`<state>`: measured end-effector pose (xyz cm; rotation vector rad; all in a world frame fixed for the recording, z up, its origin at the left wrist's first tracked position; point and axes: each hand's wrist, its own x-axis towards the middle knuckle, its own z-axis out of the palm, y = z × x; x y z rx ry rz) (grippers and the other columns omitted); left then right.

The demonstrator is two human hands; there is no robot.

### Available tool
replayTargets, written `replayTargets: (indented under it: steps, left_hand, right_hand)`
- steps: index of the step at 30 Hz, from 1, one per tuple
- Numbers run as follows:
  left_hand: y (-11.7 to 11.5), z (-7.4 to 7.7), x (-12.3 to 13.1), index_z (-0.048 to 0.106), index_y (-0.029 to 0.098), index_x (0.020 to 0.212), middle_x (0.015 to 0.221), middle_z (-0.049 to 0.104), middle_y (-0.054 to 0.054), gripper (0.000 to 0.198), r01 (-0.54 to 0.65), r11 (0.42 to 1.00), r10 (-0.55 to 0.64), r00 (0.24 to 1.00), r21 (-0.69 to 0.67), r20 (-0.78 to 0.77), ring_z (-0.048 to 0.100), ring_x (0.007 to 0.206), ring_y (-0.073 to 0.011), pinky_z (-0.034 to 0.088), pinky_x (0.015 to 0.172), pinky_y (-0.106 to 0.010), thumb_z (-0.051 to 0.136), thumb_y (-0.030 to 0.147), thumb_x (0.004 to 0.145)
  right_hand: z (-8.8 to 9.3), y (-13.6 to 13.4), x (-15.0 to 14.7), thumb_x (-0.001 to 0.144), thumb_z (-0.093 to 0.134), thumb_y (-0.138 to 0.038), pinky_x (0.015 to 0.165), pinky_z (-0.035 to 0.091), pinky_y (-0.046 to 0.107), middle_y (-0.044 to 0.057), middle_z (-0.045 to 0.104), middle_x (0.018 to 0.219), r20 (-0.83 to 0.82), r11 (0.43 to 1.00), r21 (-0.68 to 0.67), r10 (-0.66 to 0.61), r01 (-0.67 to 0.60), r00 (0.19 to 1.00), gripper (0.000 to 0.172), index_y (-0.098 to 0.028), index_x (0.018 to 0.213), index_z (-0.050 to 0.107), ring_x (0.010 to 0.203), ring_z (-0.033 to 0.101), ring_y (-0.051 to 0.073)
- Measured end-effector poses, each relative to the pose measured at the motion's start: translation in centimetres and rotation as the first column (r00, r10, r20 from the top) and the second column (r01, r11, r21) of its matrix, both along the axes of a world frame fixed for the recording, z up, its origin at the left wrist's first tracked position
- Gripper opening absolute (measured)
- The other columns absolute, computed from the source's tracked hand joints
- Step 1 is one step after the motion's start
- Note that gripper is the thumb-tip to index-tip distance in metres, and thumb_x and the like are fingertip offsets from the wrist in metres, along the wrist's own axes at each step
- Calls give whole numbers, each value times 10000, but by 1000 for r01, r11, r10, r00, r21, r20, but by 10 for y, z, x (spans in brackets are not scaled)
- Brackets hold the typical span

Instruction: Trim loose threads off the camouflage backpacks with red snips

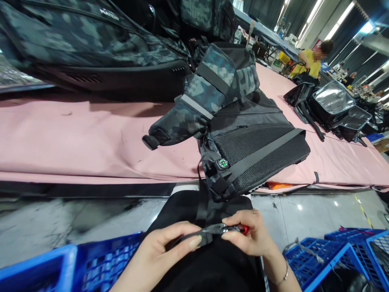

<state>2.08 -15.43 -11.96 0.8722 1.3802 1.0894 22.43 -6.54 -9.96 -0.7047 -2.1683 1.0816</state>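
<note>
A dark strap (205,234) runs between my hands above my lap. My left hand (172,247) pinches the strap between thumb and fingers. My right hand (247,233) is closed around a small tool (244,230) with a red part, its metal end touching the strap. A black and camouflage backpack (252,142) lies in front of me at the table's edge, mesh side up, with a small green compass (223,163) on it. A webbing strap (202,207) hangs from the backpack down to my lap.
The pink-covered table (91,138) spans the view. A large camouflage bag (91,44) stands at upper left, and silver-lined black bags (334,97) lie at right. Blue crates (322,251) stand on the floor at both sides. A person (314,61) in yellow is across the table.
</note>
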Motion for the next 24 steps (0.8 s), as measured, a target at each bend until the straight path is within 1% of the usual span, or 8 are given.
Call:
replayTargets:
  steps: [3,6,8,10,12,16,21,24]
  left_hand:
    - [0,12,6,745,230,615,584,635,-27,220,-47,998,50,997,-48,64,514,571,-160,418,526,-216,760,448,634]
    - [1,24,11,715,218,564,539,591,-15,232,-101,992,111,986,-78,126,490,563,-144,399,542,-210,745,438,631]
    - [1,29,12,708,215,559,524,573,-12,238,-112,988,130,976,-108,175,475,549,-141,384,524,-214,745,442,620]
    - [2,30,11,711,214,571,525,563,-8,226,-126,982,152,968,-138,198,456,541,-137,365,500,-213,755,431,612]
    - [2,30,10,713,210,583,536,561,-5,221,-139,979,166,968,-147,187,451,550,-135,364,502,-209,764,422,611]
    - [1,30,8,711,209,593,552,560,0,236,-118,981,144,975,-156,167,462,570,-137,376,519,-204,764,438,615]
    - [1,35,9,665,199,563,530,526,15,276,-36,976,91,964,-216,249,395,506,-109,304,443,-197,753,451,632]
    - [1,36,8,634,189,550,509,495,22,310,4,970,70,952,-242,299,361,473,-95,271,418,-197,740,466,643]
  right_hand:
    - [-4,-1,1,874,624,-449,493,449,224,-8,712,671,-27,999,-10,-38,38,999,231,-239,877,722,483,576,105]
    - [-7,-3,4,850,641,-495,451,409,220,-1,721,674,-69,992,-105,-82,74,994,272,-236,835,722,458,545,103]
    - [-7,-4,6,826,642,-555,417,371,222,-1,706,646,-80,979,-182,-107,91,991,333,-230,808,718,436,508,103]
    - [-5,-4,8,815,639,-577,407,349,224,-8,679,616,-61,973,-207,-118,103,991,359,-226,807,712,422,469,100]
    - [0,-5,9,823,647,-542,430,362,224,-15,665,619,3,982,-173,-81,81,997,322,-226,850,707,436,468,98]
    - [12,-3,10,874,614,-474,524,434,220,-10,677,690,133,999,-27,45,-42,990,269,-227,957,681,519,553,105]
    - [10,-1,7,924,550,-465,520,452,205,4,684,654,69,982,160,89,-99,994,294,-195,961,663,518,589,107]
    - [6,-2,5,937,542,-431,492,434,208,-1,667,604,54,974,204,86,-95,995,270,-192,943,667,484,573,106]
